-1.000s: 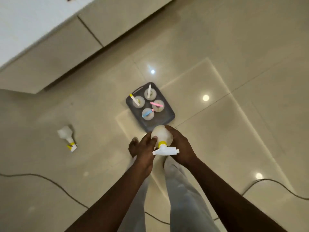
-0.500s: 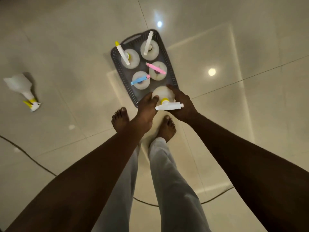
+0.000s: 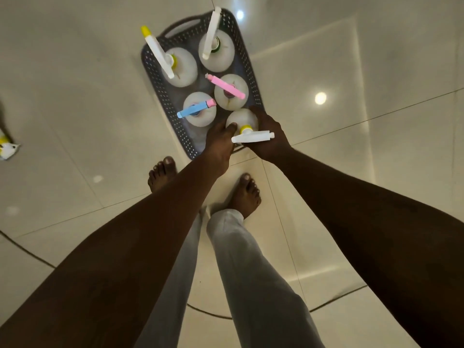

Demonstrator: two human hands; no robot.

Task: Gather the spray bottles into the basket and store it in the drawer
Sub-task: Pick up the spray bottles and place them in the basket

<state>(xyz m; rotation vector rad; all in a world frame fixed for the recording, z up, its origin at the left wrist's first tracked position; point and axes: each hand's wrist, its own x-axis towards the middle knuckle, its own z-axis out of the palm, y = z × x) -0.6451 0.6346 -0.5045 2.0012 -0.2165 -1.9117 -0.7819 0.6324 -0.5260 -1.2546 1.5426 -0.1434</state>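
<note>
**Both hands on the fifth bottle at the basket's near end**

Both arms reached straight down and forward from the body, converging over the near end of the grey perforated basket [image 3: 160, 79] on the tiled floor [image 3: 351, 172]. The left hand [image 3: 221, 141] pressed its fingers against the left side of a white spray bottle with a yellow collar [image 3: 242, 120], thumb on the shoulder. The right hand [image 3: 268, 136] cupped the same bottle from the right, fingers wrapped around its body, palm under the white trigger head. Both hands were closed on this bottle, which stood in the basket's near right corner.

Four more bottles stood upright in the basket beyond it: blue-nozzled [image 3: 195, 110], pink-nozzled [image 3: 227, 86], yellow-tipped [image 3: 157, 50] and white-nozzled [image 3: 212, 33]. No label or writing was legible on any of them.

Another spray bottle [image 3: 7, 148] lay on the floor well to the left of the basket, cut off by the frame edge.
</note>
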